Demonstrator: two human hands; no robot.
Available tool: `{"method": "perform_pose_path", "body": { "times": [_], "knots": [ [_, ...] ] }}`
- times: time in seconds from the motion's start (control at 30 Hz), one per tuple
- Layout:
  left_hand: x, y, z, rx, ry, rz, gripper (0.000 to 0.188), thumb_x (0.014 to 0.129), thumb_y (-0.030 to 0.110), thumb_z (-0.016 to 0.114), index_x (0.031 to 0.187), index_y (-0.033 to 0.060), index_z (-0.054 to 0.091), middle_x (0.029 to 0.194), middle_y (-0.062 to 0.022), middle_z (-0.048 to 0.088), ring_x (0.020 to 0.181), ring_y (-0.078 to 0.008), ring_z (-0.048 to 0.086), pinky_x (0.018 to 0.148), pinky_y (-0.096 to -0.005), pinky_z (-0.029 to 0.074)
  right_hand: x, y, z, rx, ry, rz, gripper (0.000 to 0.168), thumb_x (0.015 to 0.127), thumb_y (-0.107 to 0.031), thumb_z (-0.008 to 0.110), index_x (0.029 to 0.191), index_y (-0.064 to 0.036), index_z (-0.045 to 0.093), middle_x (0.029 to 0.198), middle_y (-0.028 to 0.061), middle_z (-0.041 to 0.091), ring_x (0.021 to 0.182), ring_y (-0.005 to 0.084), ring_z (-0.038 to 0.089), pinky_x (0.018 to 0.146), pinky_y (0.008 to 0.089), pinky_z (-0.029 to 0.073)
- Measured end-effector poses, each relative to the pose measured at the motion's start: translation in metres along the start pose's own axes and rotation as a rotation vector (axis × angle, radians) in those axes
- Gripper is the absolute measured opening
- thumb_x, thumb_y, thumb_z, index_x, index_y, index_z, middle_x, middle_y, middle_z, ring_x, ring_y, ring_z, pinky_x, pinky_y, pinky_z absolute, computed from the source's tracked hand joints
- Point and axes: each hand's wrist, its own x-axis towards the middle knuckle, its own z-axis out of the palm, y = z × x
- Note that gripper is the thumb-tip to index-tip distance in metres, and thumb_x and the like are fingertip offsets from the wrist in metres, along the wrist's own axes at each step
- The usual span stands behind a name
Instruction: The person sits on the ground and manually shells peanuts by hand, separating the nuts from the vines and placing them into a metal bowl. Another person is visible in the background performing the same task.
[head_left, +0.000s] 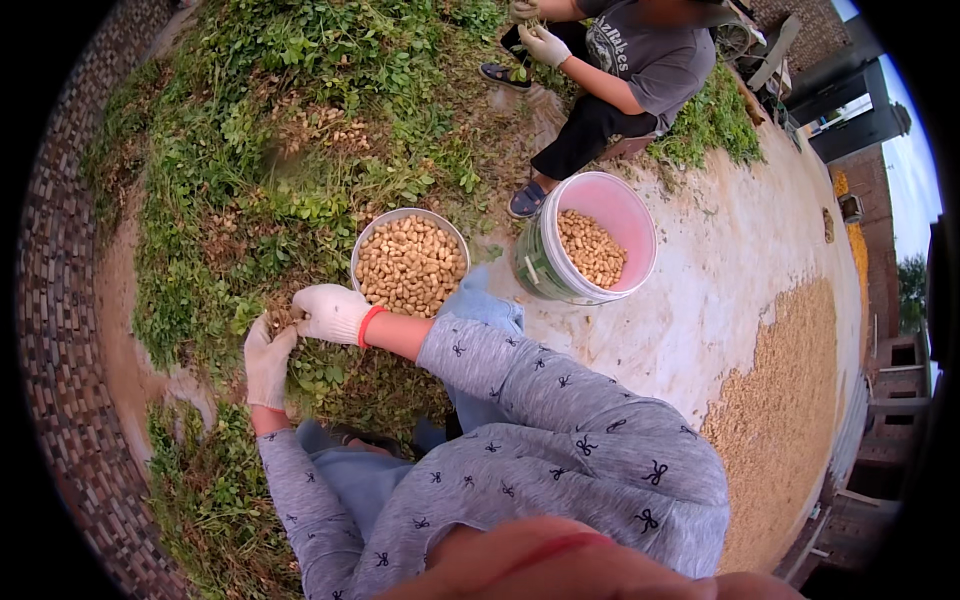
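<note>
My left hand (269, 364), in a white knitted glove, holds the root end of a peanut plant (280, 313) from below. On the same roots is my right hand (331, 313), in a like glove with a red cuff; its fingers are closed on them. Just beyond my right wrist stands a round metal basin (466, 251) filled with unshelled peanuts (411, 262). A white-rimmed plastic bucket (634, 225) with a pink inside leans or stands farther right and holds more peanuts (589, 247).
Heaped peanut plants (225, 165) spread ahead and to the left, some pods showing. A seated co-worker (637, 82) in white gloves handles plants beyond the bucket. Peanuts (780, 420) lie spread over the concrete ground (690, 247) at right. A brick wall (56, 285) borders the left.
</note>
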Motion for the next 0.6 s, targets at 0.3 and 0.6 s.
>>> {"method": "perform_pose_path", "body": {
  "times": [0.3, 0.6],
  "knots": [
    [0.002, -0.004, 0.003, 0.095, 0.091, 0.030, 0.032, 0.090, 0.001, 0.062, 0.121, -0.0054, 0.059, 0.108, -0.0056, 0.067, 0.095, -0.0106, 0.061, 0.086, -0.0247, 0.049, -0.002, -0.003, -0.004, 0.018, -0.059, 0.021, 0.032, 0.080, -0.033, 0.070, 0.095, -0.004, 0.071, 0.090, 0.0210, 0.070, 0.087, 0.0383, 0.068, 0.076, 0.0444, 0.054],
    [-0.003, 0.009, 0.013, 0.498, 0.182, 0.027, 0.029, 0.091, 0.012, 0.064, 0.116, -0.0009, 0.063, 0.103, -0.0094, 0.070, 0.094, -0.0145, 0.064, 0.085, -0.0292, 0.049, 0.002, 0.002, -0.001, -0.040, -0.003, 0.095, 0.026, 0.083, -0.027, 0.068, 0.091, -0.002, 0.069, 0.088, 0.0199, 0.071, 0.086, 0.0369, 0.069, 0.075, 0.0438, 0.055]
  ]
}}
